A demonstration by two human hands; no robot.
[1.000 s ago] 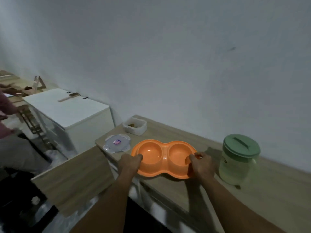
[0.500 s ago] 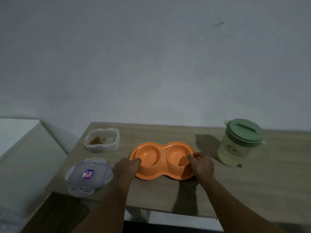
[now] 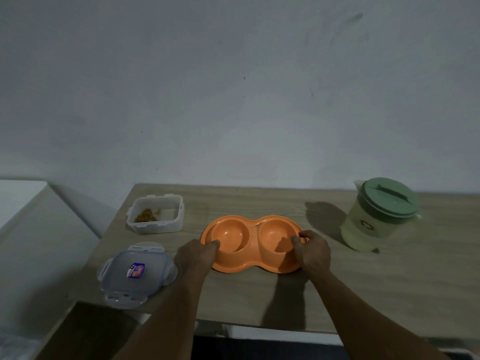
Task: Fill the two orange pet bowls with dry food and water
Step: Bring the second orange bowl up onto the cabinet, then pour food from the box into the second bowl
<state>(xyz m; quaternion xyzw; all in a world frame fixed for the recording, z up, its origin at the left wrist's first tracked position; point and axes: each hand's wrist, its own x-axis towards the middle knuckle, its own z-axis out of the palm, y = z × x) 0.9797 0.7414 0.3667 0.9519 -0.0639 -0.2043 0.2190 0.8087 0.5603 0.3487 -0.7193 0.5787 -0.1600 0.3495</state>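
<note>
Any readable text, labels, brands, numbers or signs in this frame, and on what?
No word or number is readable.
Sticker on the clear lid: blue, red and white print, too blurred to read.
Emblem on the green-lidded pitcher: looks like a ring of arrows, no lettering.

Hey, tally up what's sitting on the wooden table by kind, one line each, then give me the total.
orange double pet bowl: 1
clear food container: 1
clear snap lid: 1
green-lidded pitcher: 1
Total: 4
</note>
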